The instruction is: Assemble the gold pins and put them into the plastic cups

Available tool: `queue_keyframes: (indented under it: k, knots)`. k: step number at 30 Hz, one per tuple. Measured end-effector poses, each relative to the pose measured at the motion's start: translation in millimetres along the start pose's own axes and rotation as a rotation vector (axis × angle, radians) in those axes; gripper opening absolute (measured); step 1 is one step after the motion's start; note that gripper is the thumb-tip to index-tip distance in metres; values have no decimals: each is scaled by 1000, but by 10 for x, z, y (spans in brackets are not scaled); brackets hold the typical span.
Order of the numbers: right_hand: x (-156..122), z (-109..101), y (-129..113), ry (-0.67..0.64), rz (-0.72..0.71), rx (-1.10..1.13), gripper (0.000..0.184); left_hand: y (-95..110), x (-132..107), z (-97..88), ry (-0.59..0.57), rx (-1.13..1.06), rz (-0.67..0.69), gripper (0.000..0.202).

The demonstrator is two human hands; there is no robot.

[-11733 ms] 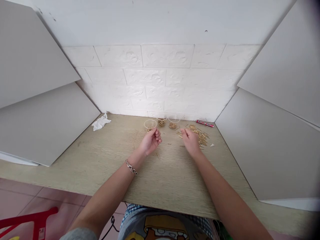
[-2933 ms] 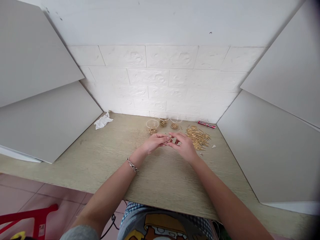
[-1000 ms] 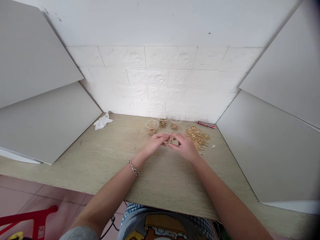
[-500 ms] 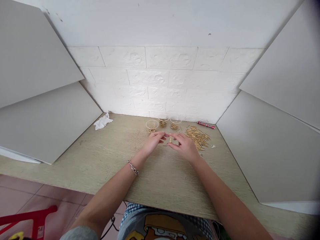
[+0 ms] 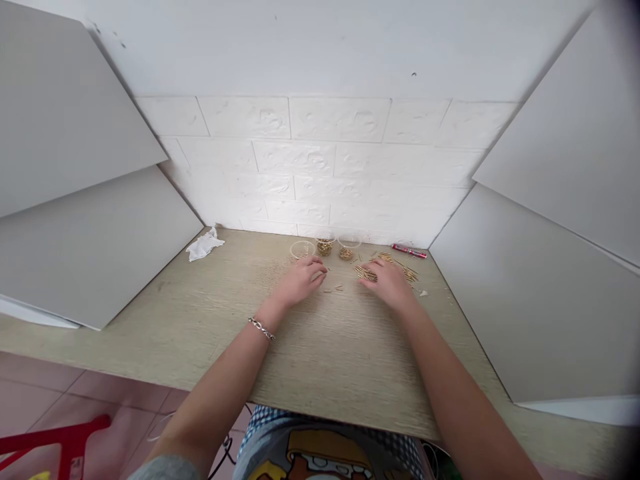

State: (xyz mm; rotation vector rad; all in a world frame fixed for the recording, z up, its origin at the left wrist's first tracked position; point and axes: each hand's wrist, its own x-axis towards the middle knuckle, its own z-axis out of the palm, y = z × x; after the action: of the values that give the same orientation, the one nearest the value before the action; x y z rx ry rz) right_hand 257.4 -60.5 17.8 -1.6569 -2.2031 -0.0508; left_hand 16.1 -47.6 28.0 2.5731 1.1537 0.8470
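Note:
My left hand [image 5: 301, 280] is beside the left clear round container [image 5: 303, 249], its fingers curled together. Whatever they hold, if anything, is too small to make out. To the right, my right hand [image 5: 389, 280] rests over a pile of thin gold-coloured metal pins [image 5: 411, 273], with thumb and forefinger apart. Some pins [image 5: 365, 272] lie at its fingertips, and the palm hides part of the pile. A few loose pins [image 5: 339, 287] lie on the table between the hands.
Two more clear containers, a middle one [image 5: 325, 248] and a right one [image 5: 346, 254], hold small gold pieces near the wall. A red pen-like tube [image 5: 409, 251] lies at the back right, a crumpled white tissue [image 5: 205, 245] at the back left. Grey panels [image 5: 110, 247] flank the wooden table [image 5: 320, 360].
My hands have parted from a small bundle of pins held between them. The right hand has moved right onto the pile; the left has shifted slightly left, beside the container.

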Motion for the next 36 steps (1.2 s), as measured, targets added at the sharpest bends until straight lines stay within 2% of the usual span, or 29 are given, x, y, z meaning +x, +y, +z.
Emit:
queue_keyframes:
  k: [3,7,12,19,30,36]
  knots:
    - [6,4,199,-34,156,-59,30,-35,-8,3,-102,58,38,21]
    - [-2,0,322,-71,303,-108,32,-38,-11,39,-152,97,39,23]
    - [-3,-14,321,-89,351,-119,32,-20,-16,64,-177,133,47,27]
    - [-4,-15,357,-18,489,-130,41,-7,-18,67,-169,141,65,29]
    - [-9,28,338,-59,619,-227,51,37,-14,49,-166,169,76,31]
    - [-4,60,339,-70,633,-310,54,117,-41,32,-188,176,62,30]
